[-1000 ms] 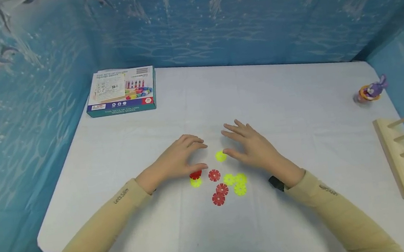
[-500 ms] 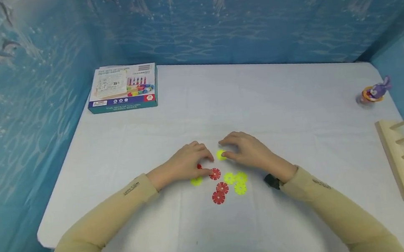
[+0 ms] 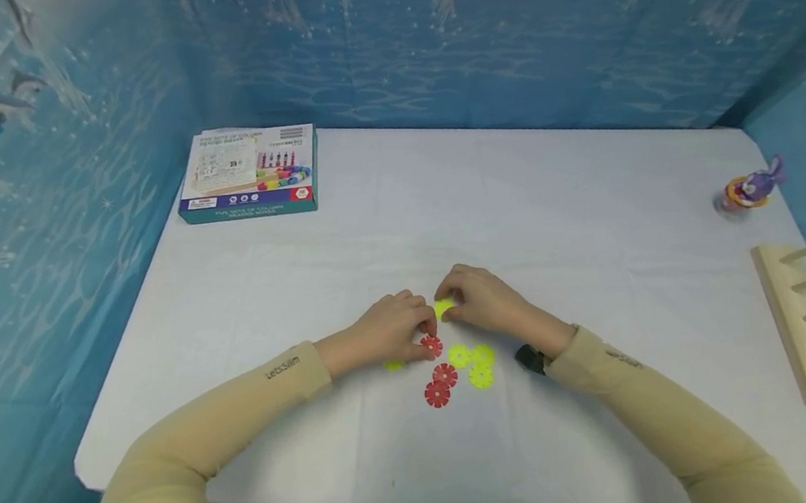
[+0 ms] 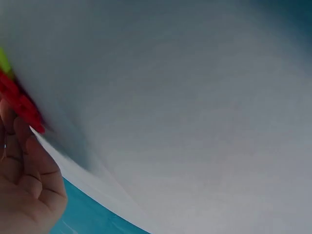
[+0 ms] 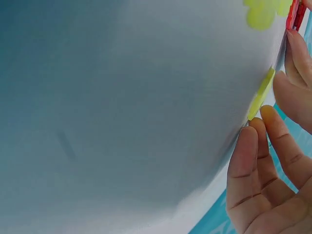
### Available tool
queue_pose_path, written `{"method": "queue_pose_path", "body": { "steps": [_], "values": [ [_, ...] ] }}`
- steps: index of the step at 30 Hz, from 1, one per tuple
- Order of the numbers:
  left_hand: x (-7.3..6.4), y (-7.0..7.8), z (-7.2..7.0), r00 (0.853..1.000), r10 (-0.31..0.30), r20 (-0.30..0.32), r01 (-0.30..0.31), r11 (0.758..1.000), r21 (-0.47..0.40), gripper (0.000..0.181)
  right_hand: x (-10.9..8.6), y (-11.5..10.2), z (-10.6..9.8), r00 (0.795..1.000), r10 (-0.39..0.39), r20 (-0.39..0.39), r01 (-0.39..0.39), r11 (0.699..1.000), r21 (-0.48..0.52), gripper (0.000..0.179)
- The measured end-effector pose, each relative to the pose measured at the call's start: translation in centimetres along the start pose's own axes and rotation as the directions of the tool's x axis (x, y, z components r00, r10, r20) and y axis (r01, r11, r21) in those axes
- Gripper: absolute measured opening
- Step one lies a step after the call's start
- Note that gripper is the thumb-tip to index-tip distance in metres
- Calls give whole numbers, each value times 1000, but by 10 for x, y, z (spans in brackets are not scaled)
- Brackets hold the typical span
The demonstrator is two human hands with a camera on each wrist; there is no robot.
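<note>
Small red and yellow notched, flower-shaped discs lie on the white tabletop. My left hand (image 3: 391, 328) pinches a red notched disc (image 3: 431, 346) between thumb and fingers; the left wrist view has red pieces (image 4: 20, 103) at the fingertips. Just right and beyond, my right hand (image 3: 486, 302) pinches a yellow notched disc (image 3: 443, 307), which appears tilted in the right wrist view (image 5: 262, 95). Two red discs (image 3: 437, 394) overlap nearer the body. Beside them sits a group of yellow discs (image 3: 481, 376). Another yellow disc (image 3: 393, 365) peeks out from beneath the left hand.
A toy box (image 3: 246, 174) lies at the back left of the white table (image 3: 556, 207). Toward the right edge stand a purple figurine (image 3: 750, 188) and a wooden rack with pegs (image 3: 805, 328). A blue sea-print curtain (image 3: 379, 53) surrounds the table's back and sides.
Both hands have come down and closer together from an open hover. The left moved right onto the red disc; the right moved in on the yellow one, and fingers on both have closed.
</note>
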State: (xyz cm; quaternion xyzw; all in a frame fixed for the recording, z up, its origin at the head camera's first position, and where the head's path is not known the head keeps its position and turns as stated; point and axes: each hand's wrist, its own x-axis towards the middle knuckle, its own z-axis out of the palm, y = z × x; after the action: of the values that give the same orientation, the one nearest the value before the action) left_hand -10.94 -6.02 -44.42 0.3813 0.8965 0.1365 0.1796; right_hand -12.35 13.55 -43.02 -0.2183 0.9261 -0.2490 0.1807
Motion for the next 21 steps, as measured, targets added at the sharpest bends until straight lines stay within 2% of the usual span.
{"method": "queue_pose_path", "body": {
  "steps": [8, 11, 13, 15, 18, 21],
  "values": [
    [2, 2, -1, 1000, -7, 28, 7, 1000, 0, 28, 2, -5, 1, 999, 24, 28, -24, 999, -29, 28],
    [2, 1, -2, 1000, -4, 26, 6, 998, -69, 27, 2, -6, 1, 999, 27, 39, -26, 999, -28, 28],
    [2, -1, -3, 1000, -9, 15, 12, 988, -151, 24, 3, -6, 1, 998, 36, 45, -35, 999, -18, 27],
    [0, -5, -6, 1000, -22, -2, 21, 968, -250, 19, 4, -6, 1, 998, 40, 52, -40, 999, -13, 26],
    [-3, -14, -16, 997, -63, -39, 43, 920, -389, 13, 5, -5, 1, 997, 49, 57, -50, 999, 3, 27],
    [-6, -28, -27, 987, -142, -74, 89, 871, -484, 11, 6, -4, 1, 997, 45, 62, -46, 999, 16, 27]
  ]
}}
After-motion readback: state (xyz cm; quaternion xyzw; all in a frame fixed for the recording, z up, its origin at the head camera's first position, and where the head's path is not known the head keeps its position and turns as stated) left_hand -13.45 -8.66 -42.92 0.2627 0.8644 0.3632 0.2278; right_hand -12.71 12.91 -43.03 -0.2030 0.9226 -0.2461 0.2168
